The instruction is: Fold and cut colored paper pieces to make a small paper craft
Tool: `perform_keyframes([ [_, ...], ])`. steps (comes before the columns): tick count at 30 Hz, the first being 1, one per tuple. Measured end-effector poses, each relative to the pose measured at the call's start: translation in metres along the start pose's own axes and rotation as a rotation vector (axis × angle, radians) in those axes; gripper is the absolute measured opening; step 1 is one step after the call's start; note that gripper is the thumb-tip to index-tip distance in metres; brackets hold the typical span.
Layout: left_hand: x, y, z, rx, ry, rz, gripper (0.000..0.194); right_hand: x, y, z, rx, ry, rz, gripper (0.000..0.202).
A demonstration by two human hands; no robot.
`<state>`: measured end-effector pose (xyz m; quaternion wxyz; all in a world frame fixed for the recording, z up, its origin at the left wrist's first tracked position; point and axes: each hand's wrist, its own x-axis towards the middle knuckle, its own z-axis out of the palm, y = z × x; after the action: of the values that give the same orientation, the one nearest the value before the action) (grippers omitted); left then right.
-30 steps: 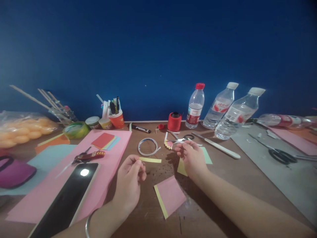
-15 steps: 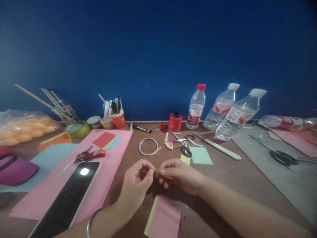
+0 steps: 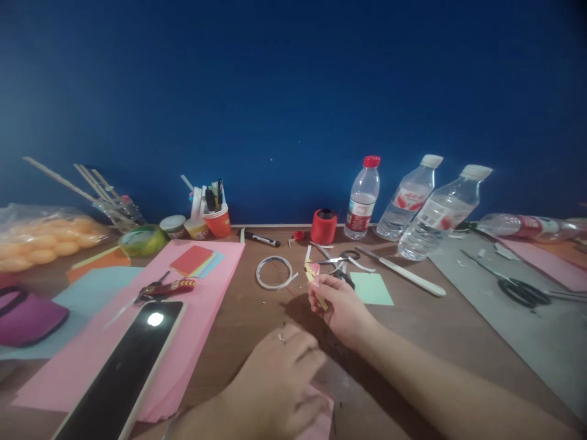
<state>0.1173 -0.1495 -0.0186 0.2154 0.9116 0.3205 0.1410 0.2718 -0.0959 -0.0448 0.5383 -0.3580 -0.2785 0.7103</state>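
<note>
Between the thumb and fingers of my right hand [image 3: 342,308] is a narrow yellow folded paper strip [image 3: 322,299], its upper end close to the small pleated paper piece [image 3: 312,267]. Blurred by motion, my left hand [image 3: 279,379] hovers low over the pink paper sheet [image 3: 324,421] at the near edge, fingers apart and bent downward. It covers most of that sheet, and I cannot tell whether it touches it. Past my right hand lie black-handled scissors [image 3: 339,260] and a green paper square [image 3: 372,288].
A coil of clear tubing [image 3: 259,275], red thread spool [image 3: 324,227] and white-handled knife [image 3: 413,278] lie ahead. Bottles, including a red-capped one [image 3: 362,201], line the wall. At left, a phone [image 3: 121,373] rests on pink paper [image 3: 220,263]; more scissors [image 3: 523,292] are right.
My left hand has let go of the yellow strip and moved down over the pink sheet. My right hand has carried the strip slightly up and forward, toward the pleated piece.
</note>
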Motion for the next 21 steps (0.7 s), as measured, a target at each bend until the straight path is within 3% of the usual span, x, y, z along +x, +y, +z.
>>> perform_keyframes([
  [3, -0.001, 0.002, 0.009, 0.175, -0.083, 0.057, 0.03, 0.0, 0.001, 0.001, -0.037, 0.032, -0.022, 0.019],
  [6, -0.002, -0.003, 0.017, 0.231, -0.074, 0.103, 0.012, -0.001, 0.002, 0.002, -0.029, 0.056, -0.022, 0.02],
  [8, -0.001, -0.006, 0.018, 0.223, -0.066, 0.123, 0.01, -0.001, 0.003, 0.002, -0.013, 0.058, -0.014, 0.021],
  [13, 0.001, -0.005, 0.006, -0.021, -0.047, -0.049, 0.004, -0.001, 0.003, 0.002, -0.04, 0.028, -0.036, 0.018],
  [16, 0.002, -0.004, 0.002, -0.166, -0.005, -0.154, 0.01, -0.001, 0.003, 0.002, -0.055, 0.021, -0.048, 0.018],
  [21, 0.002, -0.003, 0.001, -0.166, -0.004, -0.182, 0.017, -0.001, 0.003, 0.003, -0.043, 0.021, -0.051, 0.017],
])
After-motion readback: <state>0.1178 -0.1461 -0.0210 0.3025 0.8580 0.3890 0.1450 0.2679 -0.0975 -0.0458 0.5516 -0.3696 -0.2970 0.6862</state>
